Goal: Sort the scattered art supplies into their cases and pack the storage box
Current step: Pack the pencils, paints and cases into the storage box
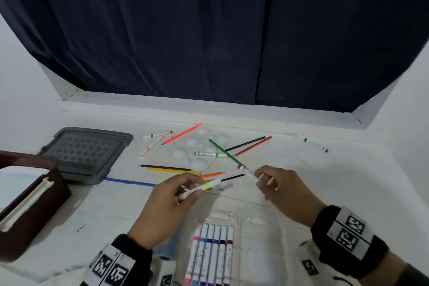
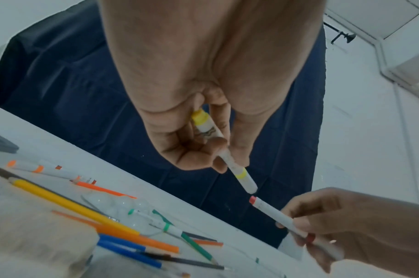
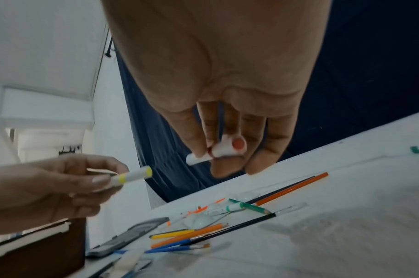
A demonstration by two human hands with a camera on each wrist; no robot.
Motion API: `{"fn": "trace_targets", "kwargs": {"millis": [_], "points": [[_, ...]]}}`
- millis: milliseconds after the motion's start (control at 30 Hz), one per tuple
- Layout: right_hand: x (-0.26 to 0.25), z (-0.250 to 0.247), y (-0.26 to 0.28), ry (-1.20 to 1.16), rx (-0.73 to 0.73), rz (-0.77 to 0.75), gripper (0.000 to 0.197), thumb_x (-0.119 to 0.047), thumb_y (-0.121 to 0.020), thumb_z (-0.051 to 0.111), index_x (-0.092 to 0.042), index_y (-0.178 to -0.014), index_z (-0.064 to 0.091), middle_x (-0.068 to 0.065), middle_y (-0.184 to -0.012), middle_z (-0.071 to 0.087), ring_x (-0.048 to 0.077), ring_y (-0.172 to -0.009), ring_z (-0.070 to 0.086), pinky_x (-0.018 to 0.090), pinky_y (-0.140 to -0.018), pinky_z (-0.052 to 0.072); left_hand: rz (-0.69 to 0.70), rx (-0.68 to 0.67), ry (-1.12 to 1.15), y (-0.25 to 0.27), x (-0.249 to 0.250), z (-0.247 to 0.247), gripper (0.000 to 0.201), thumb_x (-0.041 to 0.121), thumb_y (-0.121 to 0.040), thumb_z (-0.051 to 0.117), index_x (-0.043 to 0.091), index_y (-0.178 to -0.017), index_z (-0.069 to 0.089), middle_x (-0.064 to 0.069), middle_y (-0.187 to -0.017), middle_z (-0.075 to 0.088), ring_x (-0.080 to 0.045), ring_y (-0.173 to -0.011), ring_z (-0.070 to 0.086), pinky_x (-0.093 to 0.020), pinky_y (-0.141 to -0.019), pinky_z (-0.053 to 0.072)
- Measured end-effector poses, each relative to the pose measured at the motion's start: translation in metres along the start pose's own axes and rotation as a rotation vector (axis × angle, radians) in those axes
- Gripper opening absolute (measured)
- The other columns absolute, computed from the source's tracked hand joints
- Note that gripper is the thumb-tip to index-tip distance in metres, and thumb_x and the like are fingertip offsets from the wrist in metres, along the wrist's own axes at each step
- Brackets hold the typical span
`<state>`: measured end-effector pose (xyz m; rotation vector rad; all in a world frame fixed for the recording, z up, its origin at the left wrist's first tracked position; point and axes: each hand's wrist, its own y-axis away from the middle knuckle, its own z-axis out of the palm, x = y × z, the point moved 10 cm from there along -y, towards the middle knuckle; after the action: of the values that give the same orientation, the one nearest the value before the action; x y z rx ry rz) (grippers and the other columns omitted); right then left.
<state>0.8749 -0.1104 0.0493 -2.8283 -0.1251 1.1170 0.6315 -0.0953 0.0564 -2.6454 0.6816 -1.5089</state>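
My left hand (image 1: 183,190) grips a white marker with yellow bands (image 1: 204,187), also seen as the yellow marker (image 2: 229,161) in the left wrist view. My right hand (image 1: 267,181) pinches a white marker with red bands (image 1: 247,170), the red marker (image 3: 225,150). Both markers are lifted above the table, tips near each other. A clear marker case (image 1: 255,234) lies open in front of me with several markers (image 1: 211,253) lined up in its left half. Loose coloured pencils (image 1: 171,169) and markers (image 1: 210,154) lie scattered beyond my hands.
A brown storage box (image 1: 30,220) stands open at the left, with a grey lid (image 1: 86,153) behind it. A clear paint palette (image 1: 199,148) lies among the pencils. A green marker (image 1: 315,144) lies far right. A dark curtain (image 1: 220,30) hangs behind the table.
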Motion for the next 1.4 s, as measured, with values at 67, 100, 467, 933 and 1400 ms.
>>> {"fn": "trace_targets", "kwargs": {"millis": [67,100,467,933,1400], "points": [[-0.006,-0.011,0.03,-0.042,0.094,-0.007,0.01,-0.017,-0.085,0.073,-0.026,-0.083,0.072,-0.013,-0.073,0.065,0.005,-0.07,0.061,0.009,-0.064,0.042,-0.016,-0.045,0.039,0.013,0.002,0.01,0.018,0.025,-0.085,0.078,0.032,-0.1,0.071,0.005,-0.082,0.067,-0.012,-0.074,0.063,-0.027,-0.069,0.051],[-0.009,-0.015,0.045,-0.062,0.129,-0.006,0.009,-0.018,-0.081,0.077,-0.026,-0.079,0.073,-0.013,-0.073,0.067,0.006,-0.072,0.061,0.009,-0.063,0.042,-0.029,-0.067,0.053,0.019,0.001,0.015,0.021,0.027,-0.081,0.081,0.031,-0.098,0.071,0.004,-0.08,0.068,-0.013,-0.074,0.065,-0.031,-0.071,0.053],[0.026,0.035,0.113,-0.411,0.0,0.24,0.021,-0.026,-0.095,0.062,-0.014,-0.078,0.064,0.003,-0.065,0.066,0.013,-0.059,0.063,0.032,-0.058,0.055,-0.11,-0.214,0.28,0.058,0.01,0.072,0.025,0.016,-0.084,0.079,0.025,-0.106,0.07,-0.006,-0.073,0.059,-0.017,-0.071,0.059,-0.035,-0.074,0.051],[0.028,0.066,0.101,-0.341,-0.148,0.239,0.024,-0.011,-0.096,0.055,-0.017,-0.116,0.043,0.019,-0.074,0.069,0.011,-0.055,0.061,0.024,-0.058,0.055,-0.069,-0.549,-0.154,0.048,0.02,0.141,0.033,0.038,-0.091,0.068,0.039,-0.116,0.047,0.004,-0.079,0.065,-0.003,-0.065,0.057,-0.024,-0.064,0.051],[0.03,0.071,0.093,-0.29,-0.211,0.243,0.041,-0.013,-0.085,0.075,-0.004,-0.121,0.057,0.015,-0.083,0.073,0.031,-0.069,0.071,0.036,-0.068,0.06,0.225,-0.473,-0.34,0.051,0.033,0.132,0.046,-0.007,-0.072,0.068,0.033,-0.092,0.078,0.015,-0.1,0.065,-0.002,-0.095,0.06,-0.021,-0.084,0.05]]}}
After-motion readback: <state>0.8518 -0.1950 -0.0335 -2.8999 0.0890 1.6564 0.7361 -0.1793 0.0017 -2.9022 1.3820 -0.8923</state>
